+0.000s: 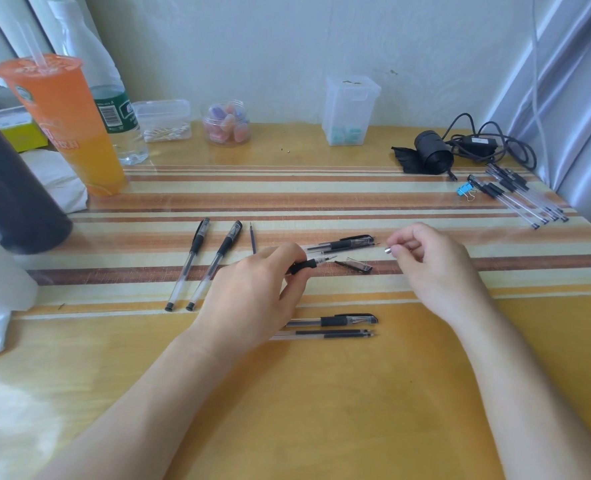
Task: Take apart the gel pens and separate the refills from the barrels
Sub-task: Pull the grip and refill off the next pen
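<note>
Centrally, a striped orange cloth (321,199) is covering the table (321,393) before a pale wall (252,46); the left hand (252,292) is gripping a black-gripped gel pen (313,263) mid-frame; the right hand (432,265) is pinching a silver tip (388,250).

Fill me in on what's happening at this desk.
A person is taking gel pens apart. The left hand grips one pen by its black grip, its writing tip bared and pointing right. The right hand pinches a small silver tip piece. A loose cap lies on the table between the hands. Two capped pens lie untouched to the left, a bare refill beside them.
</note>
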